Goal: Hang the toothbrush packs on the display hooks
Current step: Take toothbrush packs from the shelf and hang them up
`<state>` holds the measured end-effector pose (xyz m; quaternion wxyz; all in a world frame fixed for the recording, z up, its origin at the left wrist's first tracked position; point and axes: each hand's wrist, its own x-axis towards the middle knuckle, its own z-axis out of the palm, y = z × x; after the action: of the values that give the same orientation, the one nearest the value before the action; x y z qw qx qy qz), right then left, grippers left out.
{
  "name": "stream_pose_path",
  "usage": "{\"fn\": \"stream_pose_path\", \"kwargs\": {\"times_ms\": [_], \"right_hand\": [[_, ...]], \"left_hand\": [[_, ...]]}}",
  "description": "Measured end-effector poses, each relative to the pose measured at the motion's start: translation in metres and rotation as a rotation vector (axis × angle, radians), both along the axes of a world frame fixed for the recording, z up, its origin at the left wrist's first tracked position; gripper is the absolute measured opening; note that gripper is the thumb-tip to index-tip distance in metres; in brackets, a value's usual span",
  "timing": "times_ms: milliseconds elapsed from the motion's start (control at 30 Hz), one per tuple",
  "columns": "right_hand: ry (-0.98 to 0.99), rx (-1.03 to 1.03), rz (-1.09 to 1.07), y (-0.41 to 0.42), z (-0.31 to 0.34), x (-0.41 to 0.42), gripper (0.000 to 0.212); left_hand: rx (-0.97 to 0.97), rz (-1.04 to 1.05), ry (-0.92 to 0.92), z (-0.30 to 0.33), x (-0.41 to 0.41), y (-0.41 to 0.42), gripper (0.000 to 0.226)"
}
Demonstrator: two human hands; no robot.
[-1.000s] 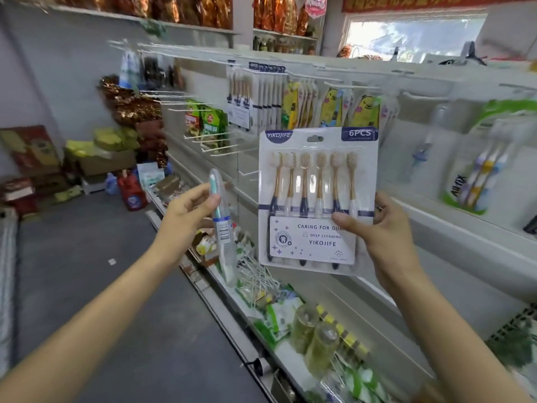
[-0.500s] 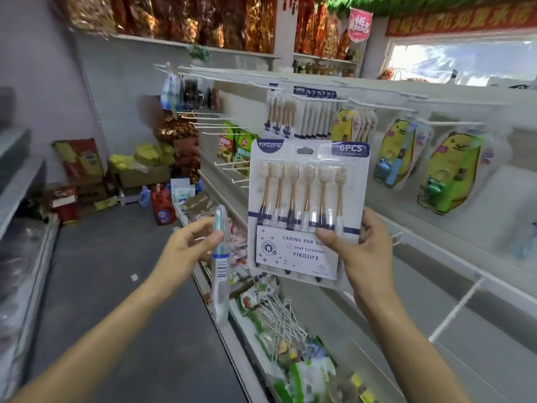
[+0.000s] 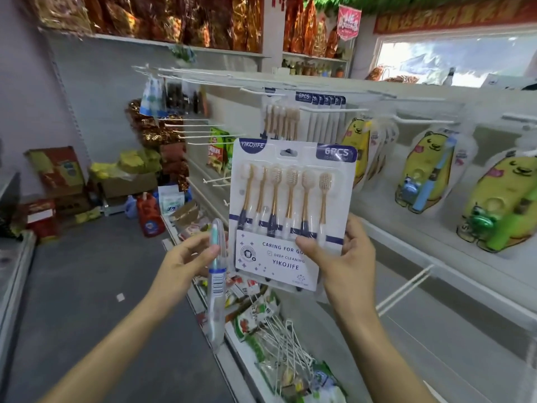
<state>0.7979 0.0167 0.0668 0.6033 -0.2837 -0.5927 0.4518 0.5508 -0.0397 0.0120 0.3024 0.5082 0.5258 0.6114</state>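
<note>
My right hand (image 3: 343, 257) pinches the lower edge of a flat, glossy six-brush pack (image 3: 290, 216), held upright before the white wire hooks (image 3: 334, 109). My left hand (image 3: 186, 261) grips a slim clear single-brush pack (image 3: 216, 283) with a barcode. The card reads "YIKOJIFE", "6PCS", "DEEP CLEANING".

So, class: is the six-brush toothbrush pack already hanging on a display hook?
No, the six-brush toothbrush pack is held up in the right hand, and no hook passes through its hang hole.
</note>
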Motion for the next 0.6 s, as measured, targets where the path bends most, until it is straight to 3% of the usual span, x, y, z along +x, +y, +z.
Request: {"fn": "stream_pose_path", "kwargs": {"times_ms": [33, 133, 200, 333, 433, 500, 600], "right_hand": [[0.0, -0.001, -0.015, 0.002, 0.0, -0.004, 0.045], [-0.001, -0.014, -0.039, 0.008, -0.001, -0.018, 0.045], [0.005, -0.025, -0.044, 0.014, -0.002, -0.03, 0.046], [-0.026, -0.025, -0.078, 0.026, -0.002, -0.059, 0.047], [-0.054, -0.016, -0.123, 0.038, -0.001, -0.084, 0.047], [-0.062, 0.001, -0.155, 0.046, 0.003, -0.104, 0.046], [-0.075, 0.019, -0.195, 0.058, 0.008, -0.127, 0.044]], "left_hand": [[0.002, -0.022, -0.007, -0.003, -0.006, 0.004, 0.04], [0.007, -0.027, -0.051, -0.009, -0.017, 0.02, 0.02], [0.021, -0.043, -0.045, -0.012, -0.026, 0.028, 0.035], [0.007, -0.101, -0.055, -0.01, -0.056, 0.048, 0.033], [-0.01, -0.145, -0.057, -0.009, -0.088, 0.068, 0.015], [-0.009, -0.202, -0.039, -0.007, -0.111, 0.082, 0.027], [-0.016, -0.257, -0.024, -0.003, -0.138, 0.1, 0.024]]}}
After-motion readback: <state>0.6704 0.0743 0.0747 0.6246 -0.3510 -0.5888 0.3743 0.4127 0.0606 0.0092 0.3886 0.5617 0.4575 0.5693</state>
